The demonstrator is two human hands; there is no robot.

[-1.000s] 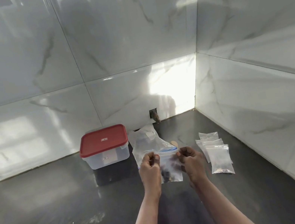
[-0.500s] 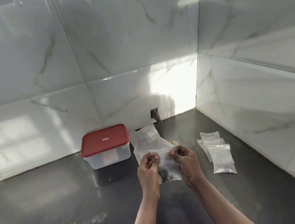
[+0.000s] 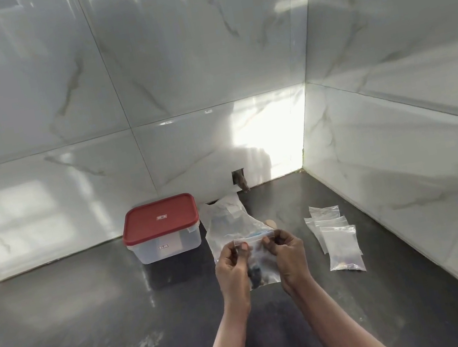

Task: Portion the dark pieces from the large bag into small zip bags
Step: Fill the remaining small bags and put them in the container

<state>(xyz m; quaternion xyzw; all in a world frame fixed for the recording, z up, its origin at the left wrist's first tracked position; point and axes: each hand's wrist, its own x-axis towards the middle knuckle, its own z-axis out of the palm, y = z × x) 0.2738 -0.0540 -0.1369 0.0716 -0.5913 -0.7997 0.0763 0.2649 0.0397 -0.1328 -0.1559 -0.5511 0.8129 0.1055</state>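
Right now I see 2 hands raised over the dark counter [image 3: 97, 334]. The left hand [image 3: 232, 267] pinches the top strip of a small bag [image 3: 262, 259] near its left end, thumb in front and fingers curled behind. The right hand [image 3: 289, 254] pinches the same strip near its right end in the same way. The small bag hangs upright between them, and a clump of dark pieces [image 3: 254, 274] sits in its lower left part. I cannot tell whether the strip is sealed.

Behind the hands the large bag [image 3: 227, 222] lies flat on the counter, reaching back towards the wall. Its contents are too blurred for me to read. A tan thing [image 3: 270, 223] pokes out just past its right edge; I cannot tell what it is.

To the right, well apart from the hands, a loose pile of zip bags [image 3: 341, 242] lies overlapping on the counter near the side wall. Just beside the large bag on its left stands a tub [image 3: 164, 246] with a red lid [image 3: 160, 218] on, close to the back wall.
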